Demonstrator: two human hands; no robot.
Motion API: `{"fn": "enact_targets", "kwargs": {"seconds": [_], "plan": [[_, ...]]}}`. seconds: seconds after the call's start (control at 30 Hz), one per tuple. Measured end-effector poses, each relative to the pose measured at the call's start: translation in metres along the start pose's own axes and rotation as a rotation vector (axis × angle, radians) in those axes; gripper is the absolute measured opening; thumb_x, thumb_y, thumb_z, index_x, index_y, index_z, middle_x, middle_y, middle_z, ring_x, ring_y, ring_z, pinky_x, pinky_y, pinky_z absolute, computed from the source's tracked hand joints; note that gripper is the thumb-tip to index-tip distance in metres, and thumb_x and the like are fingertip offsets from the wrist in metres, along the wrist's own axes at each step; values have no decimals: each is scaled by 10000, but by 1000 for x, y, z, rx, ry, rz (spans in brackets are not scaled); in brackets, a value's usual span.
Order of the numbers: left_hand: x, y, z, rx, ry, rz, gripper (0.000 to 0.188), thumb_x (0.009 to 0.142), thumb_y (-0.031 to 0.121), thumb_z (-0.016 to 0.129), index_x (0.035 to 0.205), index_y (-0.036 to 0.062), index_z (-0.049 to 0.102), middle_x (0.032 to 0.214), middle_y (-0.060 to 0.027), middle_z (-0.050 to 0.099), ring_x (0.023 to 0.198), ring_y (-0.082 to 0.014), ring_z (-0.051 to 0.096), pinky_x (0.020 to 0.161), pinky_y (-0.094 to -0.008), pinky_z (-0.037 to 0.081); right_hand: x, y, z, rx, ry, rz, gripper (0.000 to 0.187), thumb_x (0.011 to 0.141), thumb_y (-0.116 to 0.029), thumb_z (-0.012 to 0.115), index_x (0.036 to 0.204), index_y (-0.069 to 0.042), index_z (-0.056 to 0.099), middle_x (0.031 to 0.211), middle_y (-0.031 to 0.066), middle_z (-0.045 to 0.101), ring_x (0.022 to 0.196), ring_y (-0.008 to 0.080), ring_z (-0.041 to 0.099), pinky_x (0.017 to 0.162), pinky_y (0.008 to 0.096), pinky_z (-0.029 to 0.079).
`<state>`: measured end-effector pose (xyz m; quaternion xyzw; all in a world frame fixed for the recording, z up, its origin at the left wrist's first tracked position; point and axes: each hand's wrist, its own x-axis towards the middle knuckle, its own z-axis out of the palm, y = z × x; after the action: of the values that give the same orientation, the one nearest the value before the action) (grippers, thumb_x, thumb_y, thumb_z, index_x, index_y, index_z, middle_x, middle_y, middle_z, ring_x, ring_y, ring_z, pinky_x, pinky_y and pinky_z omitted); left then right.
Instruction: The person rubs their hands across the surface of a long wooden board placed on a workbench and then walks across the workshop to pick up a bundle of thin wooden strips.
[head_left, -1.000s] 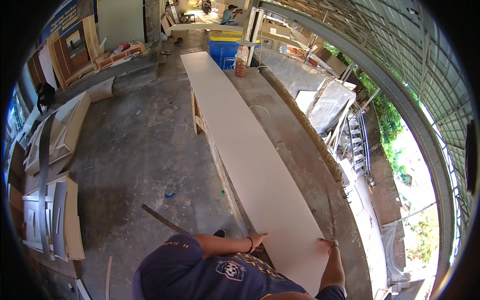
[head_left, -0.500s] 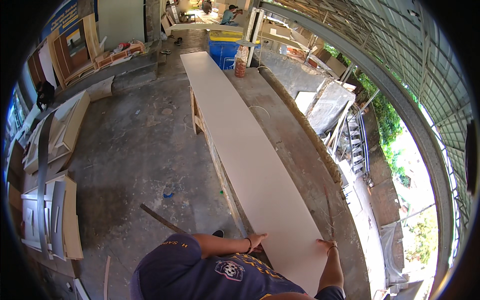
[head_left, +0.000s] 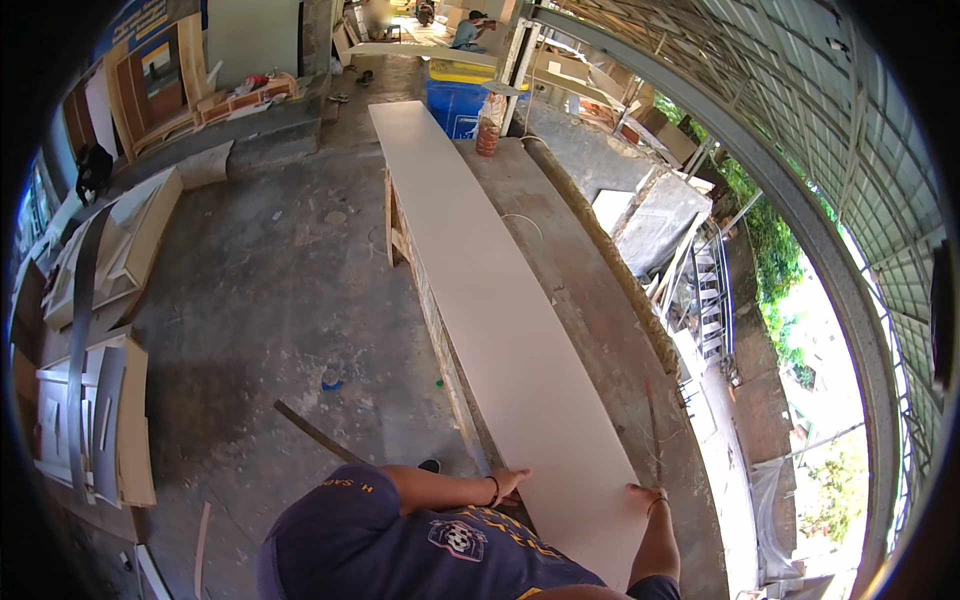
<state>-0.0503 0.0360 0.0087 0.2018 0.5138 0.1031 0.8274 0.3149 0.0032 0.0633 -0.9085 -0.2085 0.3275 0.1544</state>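
A long, narrow white board (head_left: 505, 290) stretches away from me, its near end close to my body. My left hand (head_left: 512, 484) grips its left edge, thumb on the upper face and fingers mostly hidden beneath. On the opposite edge, my right hand (head_left: 648, 496) holds the board in the same way, with its fingertips partly out of sight. Under the left side of the board shows a wooden support (head_left: 396, 235). The board's far end lies near a blue bin (head_left: 452, 108) with a yellow lid.
A dark wooden strip (head_left: 318, 434) lies left of me on the concrete floor (head_left: 250, 330). White panels (head_left: 125, 420) are stacked at the far left. A clear container with reddish contents (head_left: 487, 138) stands on the low ledge (head_left: 590, 330) along the right. Another person (head_left: 468, 34) sits in the background.
The view has shifted slightly. Both hands keep their hold on the board's edges, and the board shows no clear movement of its own.
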Motion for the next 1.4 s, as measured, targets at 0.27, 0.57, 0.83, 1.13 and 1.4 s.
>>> {"fn": "enact_targets", "kwargs": {"seconds": [0.27, 0.57, 0.83, 1.13, 1.4], "plan": [[6, -1, -1, 0, -14, -24, 387, 768, 485, 520, 944, 141, 542, 781, -10, 574, 662, -147, 554, 639, -328, 471, -27, -16, -8, -26, -39, -9, 697, 495, -306, 802, 976, 115, 523, 889, 162, 591, 757, 235, 590, 649, 350, 482], [6, 0, 0, 7, -32, -60, 352, 777, 490, 506, 919, 171, 548, 742, 3, 563, 628, -128, 526, 658, -324, 456, -8, -4, -6, -55, -61, -6, 697, 504, -313, 795, 983, 111, 519, 917, 168, 584, 788, 237, 586, 675, 353, 480], [10, -2, -2, 11, -59, -36, 369, 783, 486, 494, 948, 158, 541, 795, 0, 577, 652, -131, 537, 642, -314, 456, 11, 8, -2, -40, -40, -26, 664, 513, -256, 795, 981, 117, 507, 896, 179, 584, 753, 255, 592, 644, 363, 493], [6, -1, -4, 5, -55, -44, 375, 783, 476, 497, 950, 143, 538, 846, 0, 559, 670, -138, 547, 614, -304, 474, -32, -21, -11, 47, -146, 15, 630, 536, -288, 779, 948, 114, 524, 856, 158, 599, 710, 242, 599, 633, 342, 498], [0, 2, 0, 22, -31, -42, 367, 785, 470, 501, 943, 140, 539, 846, 3, 561, 674, -141, 552, 627, -306, 473, -35, -31, -19, -516, -164, -111, 853, 581, -558, 664, 1076, 112, 477, 1078, 213, 521, 1007, 282, 516, 824, 365, 419]]}}
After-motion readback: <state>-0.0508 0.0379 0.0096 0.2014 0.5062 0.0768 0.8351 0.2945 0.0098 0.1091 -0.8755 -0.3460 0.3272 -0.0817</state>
